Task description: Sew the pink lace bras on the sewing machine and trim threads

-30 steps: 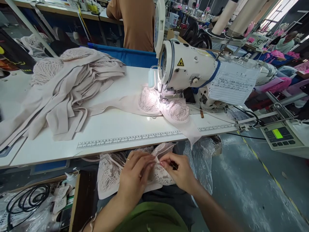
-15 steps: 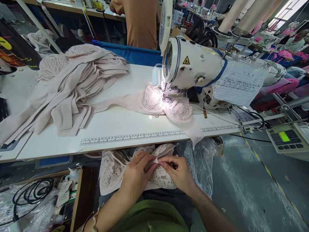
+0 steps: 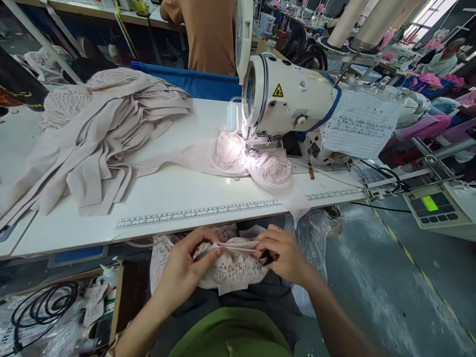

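Note:
Over my lap lies a pale pink lace bra (image 3: 238,267), its upper edge stretched between my two hands. My left hand (image 3: 188,263) pinches that edge at the left, thumb and fingers pressed together. At the right end my right hand (image 3: 280,250) grips the same edge with bent fingers. More lace fabric (image 3: 159,253) lies behind and left of my left hand. On the table a second bra (image 3: 273,168) sits under the lit needle area of the sewing machine (image 3: 293,94), one cup on each side of the needle.
A heap of pale fabric bands and lace cups (image 3: 111,124) covers the table's left part. A printed ruler (image 3: 193,213) runs along the front edge. Below left stands a box with a coiled black cable (image 3: 46,307). A control panel (image 3: 435,206) is at right; a person (image 3: 211,39) stands beyond the table.
My hands have moved apart, drawing the bra's edge out between them. The lace piece on my lap has turned and bunched up. The view has shifted slightly.

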Demonstrator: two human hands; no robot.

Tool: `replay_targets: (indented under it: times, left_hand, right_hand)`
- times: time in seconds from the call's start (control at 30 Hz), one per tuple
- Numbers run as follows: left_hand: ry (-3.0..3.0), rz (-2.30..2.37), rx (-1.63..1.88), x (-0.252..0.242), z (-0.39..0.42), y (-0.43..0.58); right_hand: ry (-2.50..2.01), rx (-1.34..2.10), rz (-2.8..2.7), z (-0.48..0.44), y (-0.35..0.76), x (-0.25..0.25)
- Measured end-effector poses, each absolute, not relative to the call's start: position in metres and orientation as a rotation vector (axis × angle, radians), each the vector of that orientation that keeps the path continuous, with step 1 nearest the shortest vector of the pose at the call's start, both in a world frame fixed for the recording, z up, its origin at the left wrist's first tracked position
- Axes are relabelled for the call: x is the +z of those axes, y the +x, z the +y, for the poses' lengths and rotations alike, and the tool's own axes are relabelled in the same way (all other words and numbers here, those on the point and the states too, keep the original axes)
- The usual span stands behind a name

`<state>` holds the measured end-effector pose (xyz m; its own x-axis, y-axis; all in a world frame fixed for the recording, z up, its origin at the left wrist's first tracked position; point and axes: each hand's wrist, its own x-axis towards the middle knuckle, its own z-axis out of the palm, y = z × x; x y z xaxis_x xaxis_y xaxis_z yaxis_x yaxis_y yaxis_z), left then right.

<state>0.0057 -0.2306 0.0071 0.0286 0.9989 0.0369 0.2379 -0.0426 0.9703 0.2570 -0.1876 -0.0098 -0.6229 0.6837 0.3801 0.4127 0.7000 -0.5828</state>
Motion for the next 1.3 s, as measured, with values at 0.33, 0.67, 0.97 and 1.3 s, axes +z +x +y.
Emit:
replay_targets:
  times: [0.33, 0.67, 0.97, 1.3]
  left_hand:
    - [1.238, 1.368, 1.306, -0.015, -0.236, -0.023]
    - [1.354, 1.417, 1.326, -0.018, -0.242, -0.025]
    - [1.453, 1.350, 1.207, -0.010, -0.244, -0.024]
    - [1.537, 1.259, 1.124, -0.001, -0.249, -0.027]
  right_hand:
    - [-0.886, 1.016, -2.090, -0.184, 0.292, 0.009]
    - [-0.996, 0.695, -2.152, -0.182, 0.273, 0.003]
    - [-0.929, 0.569, -2.222, -0.171, 0.269, -0.004]
    - [-0.895, 1.196, -2.156, -0.146, 0.269, -0.003]
